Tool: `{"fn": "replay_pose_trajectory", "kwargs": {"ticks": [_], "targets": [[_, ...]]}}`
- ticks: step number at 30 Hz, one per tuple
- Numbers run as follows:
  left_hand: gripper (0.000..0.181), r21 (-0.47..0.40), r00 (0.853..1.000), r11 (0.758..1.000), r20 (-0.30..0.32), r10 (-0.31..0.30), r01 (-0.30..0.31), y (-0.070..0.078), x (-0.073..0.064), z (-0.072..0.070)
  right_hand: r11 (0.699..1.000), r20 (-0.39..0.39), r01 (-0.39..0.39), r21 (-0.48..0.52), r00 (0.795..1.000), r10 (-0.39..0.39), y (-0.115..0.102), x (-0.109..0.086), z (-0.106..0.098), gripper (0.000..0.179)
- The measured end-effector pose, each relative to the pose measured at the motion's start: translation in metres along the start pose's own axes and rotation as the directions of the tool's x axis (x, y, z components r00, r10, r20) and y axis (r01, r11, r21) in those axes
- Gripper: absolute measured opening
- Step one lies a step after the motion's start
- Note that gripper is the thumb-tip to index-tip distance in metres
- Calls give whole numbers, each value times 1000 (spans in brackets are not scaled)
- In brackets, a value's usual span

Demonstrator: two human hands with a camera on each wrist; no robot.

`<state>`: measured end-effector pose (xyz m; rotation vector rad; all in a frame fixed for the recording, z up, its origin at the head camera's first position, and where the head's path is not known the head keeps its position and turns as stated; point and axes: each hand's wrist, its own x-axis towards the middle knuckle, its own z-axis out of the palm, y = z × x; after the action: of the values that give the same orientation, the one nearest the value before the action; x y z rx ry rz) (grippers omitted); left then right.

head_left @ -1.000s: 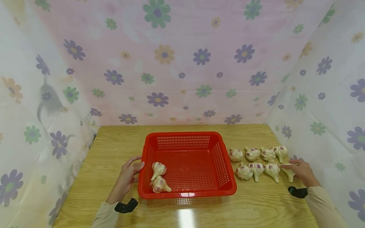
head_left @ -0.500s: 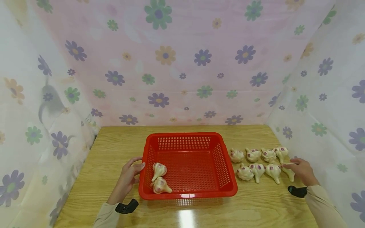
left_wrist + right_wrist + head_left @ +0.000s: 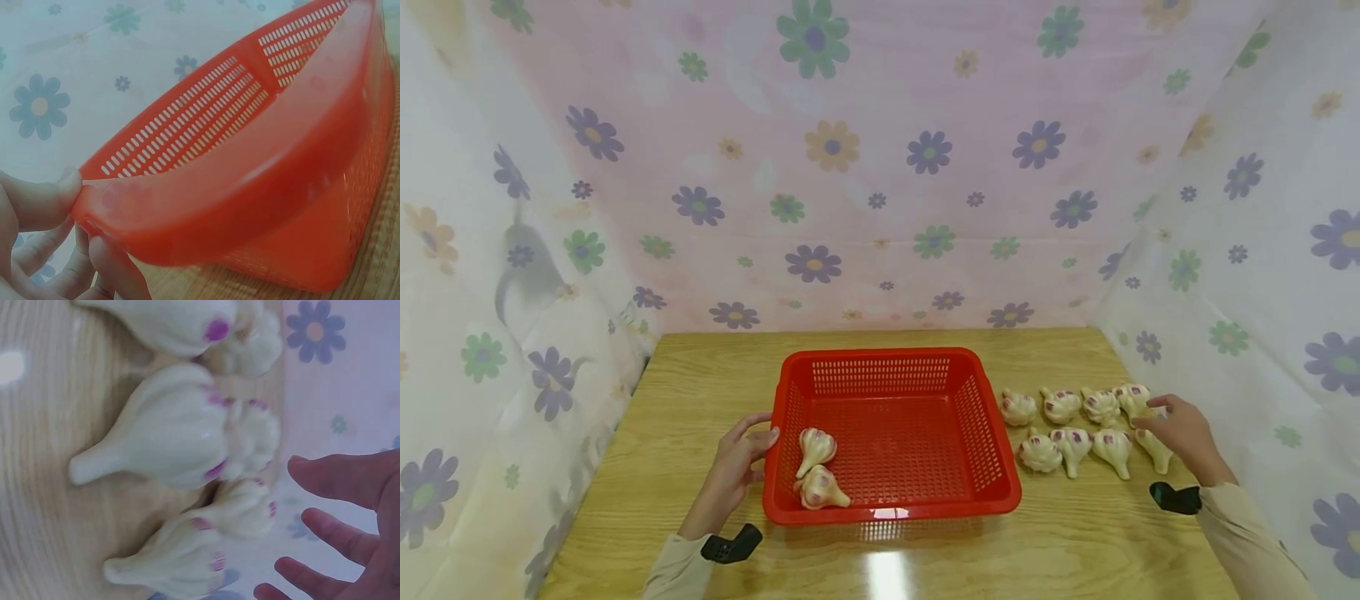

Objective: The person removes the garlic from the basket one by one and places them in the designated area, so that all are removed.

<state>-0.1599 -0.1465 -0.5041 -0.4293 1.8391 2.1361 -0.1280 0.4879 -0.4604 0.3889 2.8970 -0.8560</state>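
A red plastic basket (image 3: pixel 958 507) sits mid-table, with two garlic bulbs (image 3: pixel 822 488) in its left front corner. My left hand (image 3: pixel 733 467) grips the basket's left rim; in the left wrist view the thumb lies on the rim (image 3: pixel 206 200) and the fingers curl beneath it. To the right of the basket, several more garlic bulbs (image 3: pixel 1112 450) lie in two rows. Over the right end of those rows my right hand (image 3: pixel 1186 435) hovers, fingers spread and holding nothing. The right wrist view shows bulbs (image 3: pixel 162 434) close by, apart from the fingertips.
The wooden table (image 3: pixel 700 367) carries everything. Floral cloth (image 3: pixel 880 167) hangs behind it and along both sides, with the right cloth (image 3: pixel 1232 367) close to my right hand. A black wrist strap (image 3: pixel 1176 498) sits on each arm.
My right hand has lifted and drawn slightly back from the front-row end bulb, toward the back-row end bulb, uncovering more of the former. The left hand keeps its hold on the basket rim.
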Motion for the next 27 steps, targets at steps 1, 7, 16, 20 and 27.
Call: {"fn": "replay_pose_trajectory", "kwargs": {"ticks": [1, 7, 16, 20, 27], "targets": [[48, 1, 1000, 1000, 1, 0, 0, 0, 0, 0, 1000, -1, 10, 3, 1000, -10, -7, 0, -1, 67], [47, 6, 1000, 1000, -2, 5, -5, 1, -1, -1, 993, 22, 109, 35, 994, -110, -51, -5, 1, 58], [48, -3, 1000, 1000, -2, 10, -10, -1, -2, 1, 958, 72, 269, 94, 958, -276, -116, -9, 16, 53], [49, -5, 1000, 1000, 2, 14, -14, -2, -2, 0, 941, 87, 314, 128, 941, -326, -136, -10, 26, 50], [47, -5, 1000, 1000, 1, 16, -16, -1, 0, 0, 916, 134, 351, 192, 916, -379, -168, -12, 44, 46]]}}
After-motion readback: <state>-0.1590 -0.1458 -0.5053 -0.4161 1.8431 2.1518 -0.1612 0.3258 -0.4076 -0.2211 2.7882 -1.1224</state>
